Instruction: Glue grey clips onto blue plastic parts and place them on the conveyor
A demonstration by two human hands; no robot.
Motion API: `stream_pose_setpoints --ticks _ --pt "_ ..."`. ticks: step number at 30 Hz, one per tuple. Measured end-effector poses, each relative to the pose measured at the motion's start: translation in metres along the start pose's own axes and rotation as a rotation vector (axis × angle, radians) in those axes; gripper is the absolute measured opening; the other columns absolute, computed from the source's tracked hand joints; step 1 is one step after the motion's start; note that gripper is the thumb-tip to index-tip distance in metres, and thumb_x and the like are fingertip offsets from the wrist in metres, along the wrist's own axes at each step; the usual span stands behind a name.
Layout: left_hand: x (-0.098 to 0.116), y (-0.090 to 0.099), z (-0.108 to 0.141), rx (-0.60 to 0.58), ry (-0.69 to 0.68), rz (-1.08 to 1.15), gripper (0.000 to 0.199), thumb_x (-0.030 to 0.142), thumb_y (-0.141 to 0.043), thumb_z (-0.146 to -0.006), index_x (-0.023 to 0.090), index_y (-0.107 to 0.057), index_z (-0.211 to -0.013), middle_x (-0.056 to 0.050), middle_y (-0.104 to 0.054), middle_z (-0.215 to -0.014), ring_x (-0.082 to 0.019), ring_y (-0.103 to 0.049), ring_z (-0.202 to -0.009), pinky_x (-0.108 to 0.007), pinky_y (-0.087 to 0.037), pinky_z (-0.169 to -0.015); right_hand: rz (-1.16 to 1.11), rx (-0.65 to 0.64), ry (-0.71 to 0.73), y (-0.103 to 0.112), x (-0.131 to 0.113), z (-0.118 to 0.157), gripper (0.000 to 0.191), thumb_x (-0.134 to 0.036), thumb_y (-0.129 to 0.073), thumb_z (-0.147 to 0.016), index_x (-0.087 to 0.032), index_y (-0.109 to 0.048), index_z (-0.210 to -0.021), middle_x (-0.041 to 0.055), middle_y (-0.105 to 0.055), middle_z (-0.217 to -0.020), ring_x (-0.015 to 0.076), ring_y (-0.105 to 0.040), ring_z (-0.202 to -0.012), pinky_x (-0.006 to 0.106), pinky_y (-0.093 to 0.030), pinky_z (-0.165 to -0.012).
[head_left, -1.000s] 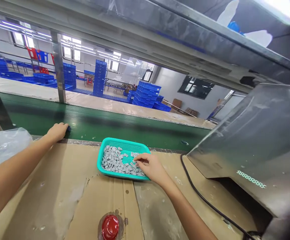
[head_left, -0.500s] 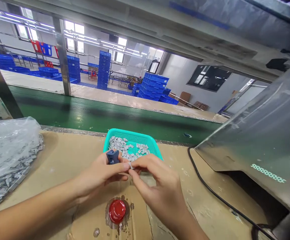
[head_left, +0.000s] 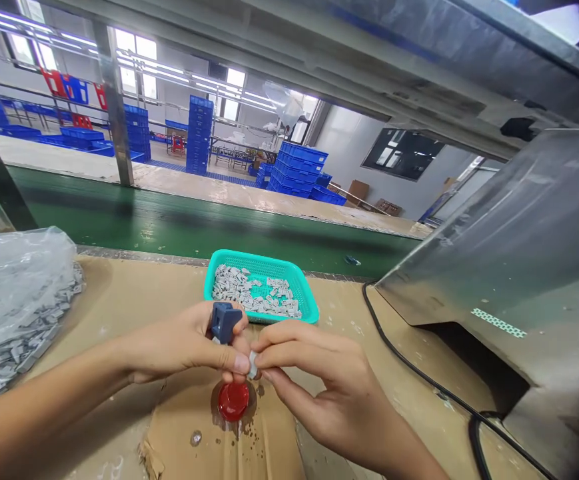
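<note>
Clearly, left hand (head_left: 192,345) clasps navy block (head_left: 226,325), right hand (head_left: 325,379) pinches grey piece (head_left: 253,365), crate markings (head_left: 320,159) illegible.

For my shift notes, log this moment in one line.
left hand: holding dark blue part | right hand: pinching small gray piece | teal basket: holds gray pieces

- Reaches in from the lower left with the left forearm (head_left: 69,392).
- Grips with the left hand (head_left: 189,343), stretching the left thumb (head_left: 222,358) rightward.
- Slants in from the lower right with the right forearm (head_left: 402,440).
- Pinches with the right hand (head_left: 329,380), just beside the left thumb.
</note>
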State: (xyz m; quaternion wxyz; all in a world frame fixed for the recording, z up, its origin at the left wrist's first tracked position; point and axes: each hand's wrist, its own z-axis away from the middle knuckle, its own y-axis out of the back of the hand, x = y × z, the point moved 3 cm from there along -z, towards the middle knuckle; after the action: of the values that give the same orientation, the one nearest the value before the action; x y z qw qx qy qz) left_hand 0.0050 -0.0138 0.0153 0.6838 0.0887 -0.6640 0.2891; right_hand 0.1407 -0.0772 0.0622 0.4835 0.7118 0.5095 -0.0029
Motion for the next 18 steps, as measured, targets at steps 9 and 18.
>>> stream_pose_setpoints --ticks 9,18 --pt "-0.005 0.003 0.003 -0.080 0.152 -0.093 0.026 0.012 -0.064 -0.064 0.016 -0.039 -0.072 0.004 -0.057 -0.066 -0.008 -0.052 -0.062 -0.024 -0.040 -0.064 -0.070 -0.140 -0.017 -0.016 0.002 0.003 0.023 0.003 -0.049 -0.076 -0.015 -0.061 -0.083 0.0036 -0.065 -0.085 0.0102 -0.059 -0.083 0.020 -0.049 -0.076" --pt "-0.001 0.024 -0.002 0.150 0.093 -0.310 0.021 0.026 -0.059 -0.071 0.016 -0.043 -0.077 0.004 -0.049 -0.067 -0.008 -0.047 -0.063 -0.023 -0.038 -0.060 0.024 0.074 -0.309 -0.026 0.025 0.027 0.015 -0.004 -0.056 -0.074 -0.015 -0.065 -0.078 0.0035 -0.063 -0.078 0.0113 -0.059 -0.074 0.020 -0.048 -0.066"
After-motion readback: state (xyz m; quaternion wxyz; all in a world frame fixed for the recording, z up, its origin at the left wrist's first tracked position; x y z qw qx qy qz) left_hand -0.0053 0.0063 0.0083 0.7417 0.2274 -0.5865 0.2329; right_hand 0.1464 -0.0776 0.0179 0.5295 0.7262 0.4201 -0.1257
